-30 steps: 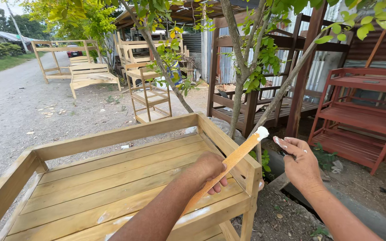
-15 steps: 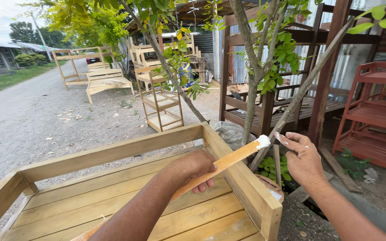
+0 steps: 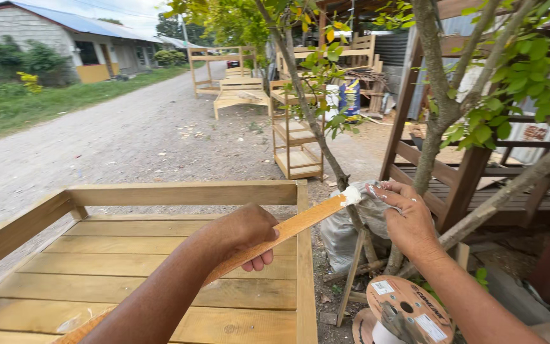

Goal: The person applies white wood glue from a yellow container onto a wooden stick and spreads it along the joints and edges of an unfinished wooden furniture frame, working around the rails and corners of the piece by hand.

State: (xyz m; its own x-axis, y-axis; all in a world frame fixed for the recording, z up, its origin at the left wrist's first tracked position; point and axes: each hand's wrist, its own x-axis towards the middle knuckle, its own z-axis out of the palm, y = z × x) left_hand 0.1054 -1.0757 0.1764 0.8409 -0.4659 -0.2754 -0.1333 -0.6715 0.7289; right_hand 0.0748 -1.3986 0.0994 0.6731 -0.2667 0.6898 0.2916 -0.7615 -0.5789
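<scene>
Thing held: flat wooden stick [image 3: 288, 230], long, thin, orange-tan
Pose: slanted, far end raised toward the upper right, near end running low to the left
Grip: the left hand [image 3: 243, 237] is wrapped around its middle, fingers curled under the lower edge
Tip: a lump of white putty [image 3: 351, 193] sits on the raised far end
Contact at tip: fingertips of the right hand [image 3: 408, 223] touch or lie just beside the putty, with white smears on them
Place: the stick hangs over the far right corner of a wooden frame [image 3: 186, 192], its tip past the frame's right rail
</scene>
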